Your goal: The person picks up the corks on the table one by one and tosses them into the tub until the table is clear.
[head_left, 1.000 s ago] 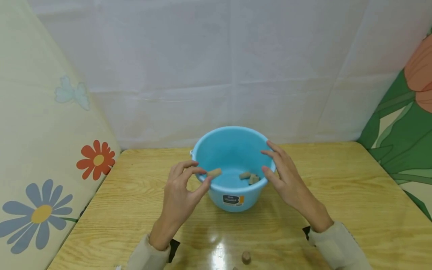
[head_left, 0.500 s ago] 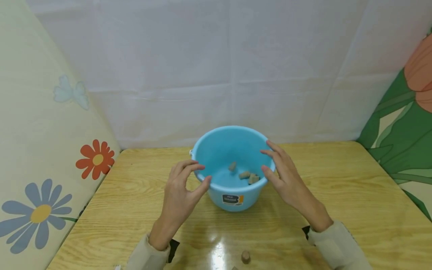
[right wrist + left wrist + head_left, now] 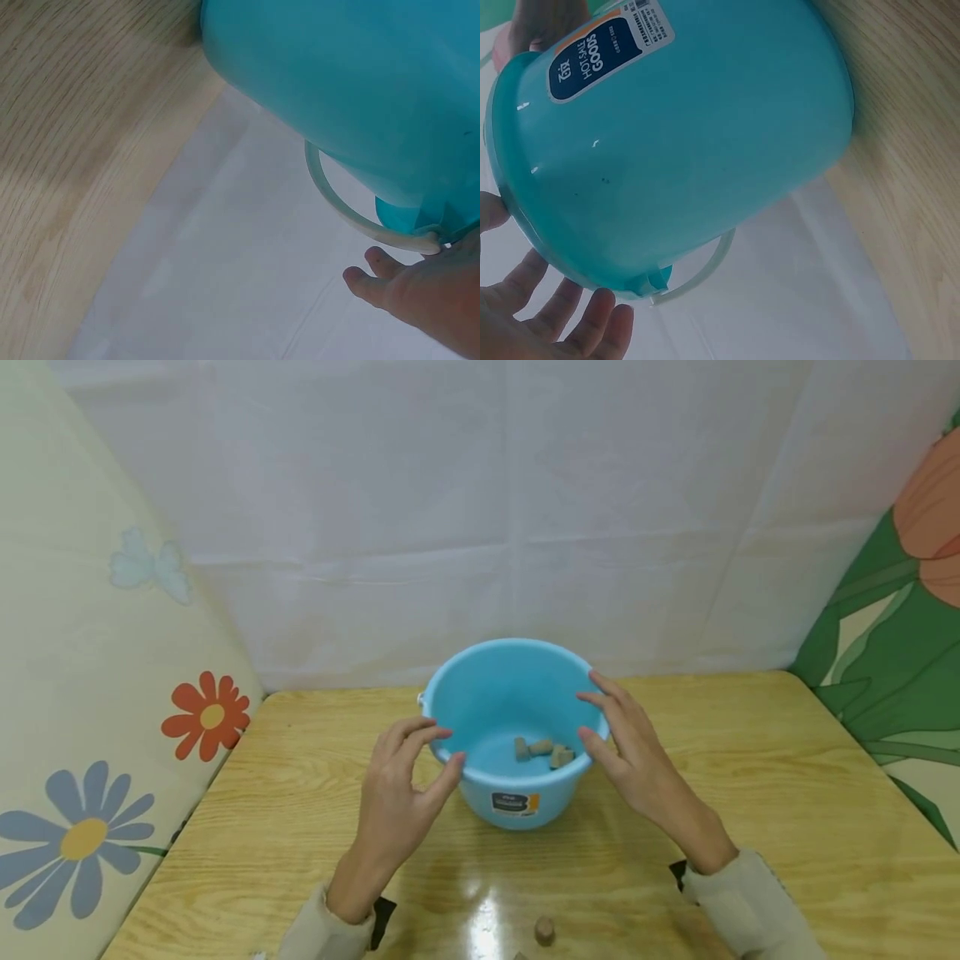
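A light blue bucket (image 3: 517, 693) stands on the wooden table, with several small wooden blocks (image 3: 558, 756) on its floor. My left hand (image 3: 401, 789) is at the left of its rim, thumb and fingers spread apart with nothing between them. In the left wrist view the thumb and fingertips lie along the rim. Across from it, my right hand (image 3: 633, 752) is at the right of the rim, with loosely bent fingertips reaching over the edge and nothing pinched. The right wrist view shows two fingers outside the bucket, near the pale handle (image 3: 352, 214).
A small round wooden block (image 3: 545, 931) lies near the table's front edge, with part of another piece beside it. White cloth (image 3: 390, 527) hangs behind the table (image 3: 300, 810). Flower-patterned panels (image 3: 82, 693) flank both sides.
A wooden block pinched in my left hand has been let go and dropped into the bucket, settling beside the others. The left fingers have parted; the right hand has hardly moved.
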Demonstrator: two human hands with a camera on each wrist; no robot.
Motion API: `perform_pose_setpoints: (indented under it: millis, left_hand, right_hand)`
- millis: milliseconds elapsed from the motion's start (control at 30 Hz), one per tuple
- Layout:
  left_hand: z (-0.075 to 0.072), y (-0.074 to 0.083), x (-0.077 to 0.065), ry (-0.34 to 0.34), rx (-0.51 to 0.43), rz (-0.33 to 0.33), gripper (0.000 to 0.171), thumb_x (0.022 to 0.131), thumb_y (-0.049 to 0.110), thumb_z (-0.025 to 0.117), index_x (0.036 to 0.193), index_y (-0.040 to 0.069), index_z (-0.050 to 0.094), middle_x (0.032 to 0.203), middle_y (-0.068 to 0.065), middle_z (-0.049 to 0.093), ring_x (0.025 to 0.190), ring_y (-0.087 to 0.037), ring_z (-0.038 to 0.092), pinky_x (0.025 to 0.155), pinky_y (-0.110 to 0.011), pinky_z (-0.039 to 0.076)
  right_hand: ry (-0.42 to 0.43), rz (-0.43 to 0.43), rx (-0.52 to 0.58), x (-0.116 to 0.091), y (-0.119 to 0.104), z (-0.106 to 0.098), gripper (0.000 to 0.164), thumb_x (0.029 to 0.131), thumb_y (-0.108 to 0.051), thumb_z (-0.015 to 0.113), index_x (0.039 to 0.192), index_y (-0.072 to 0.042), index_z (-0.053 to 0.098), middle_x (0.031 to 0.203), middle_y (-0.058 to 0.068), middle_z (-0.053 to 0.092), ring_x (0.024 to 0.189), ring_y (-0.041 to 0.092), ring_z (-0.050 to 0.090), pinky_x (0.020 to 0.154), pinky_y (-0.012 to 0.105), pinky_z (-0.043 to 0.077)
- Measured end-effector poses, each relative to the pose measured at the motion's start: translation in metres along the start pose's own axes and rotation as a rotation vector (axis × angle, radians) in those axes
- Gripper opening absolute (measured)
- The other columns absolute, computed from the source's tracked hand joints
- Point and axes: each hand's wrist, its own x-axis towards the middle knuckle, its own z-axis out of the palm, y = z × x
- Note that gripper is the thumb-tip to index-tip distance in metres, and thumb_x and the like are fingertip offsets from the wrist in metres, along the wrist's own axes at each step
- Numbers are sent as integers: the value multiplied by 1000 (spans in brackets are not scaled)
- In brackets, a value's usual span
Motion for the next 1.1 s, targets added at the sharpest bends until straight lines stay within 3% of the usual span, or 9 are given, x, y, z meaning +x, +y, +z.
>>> perform_pose_setpoints:
  millis: [367, 733, 1100]
  left_hand:
    - [-9, -3, -8, 14, 60, 30, 32, 79, 13, 75, 109, 6, 66, 110, -8, 65, 107, -24, 60, 85, -45, 54]
    - [-9, -9, -27, -58, 119, 22, 14, 77, 11, 75, 89, 13, 68, 95, -1, 67, 96, -19, 61, 78, -39, 53]
    - [-4, -9, -39, -113, 137, 23, 16, 76, 14, 78, 88, 17, 68, 97, 2, 67, 94, -14, 60, 77, -33, 53]
  right_hand:
    - [0, 6, -2, 1, 0, -1, 48, 102, -28, 47, 143, -3, 44, 165, 11, 20, 148, 44, 19, 106, 76, 22]
    - [0, 8, 2, 0, 0, 0, 48, 102, -28, 47, 143, -3, 45, 165, 11, 20, 148, 44, 19, 106, 75, 23]
    - [-6, 18, 9, 0, -1, 0, 48, 102, -28, 47, 144, -4, 44, 165, 11, 19, 148, 44, 19, 105, 76, 23]
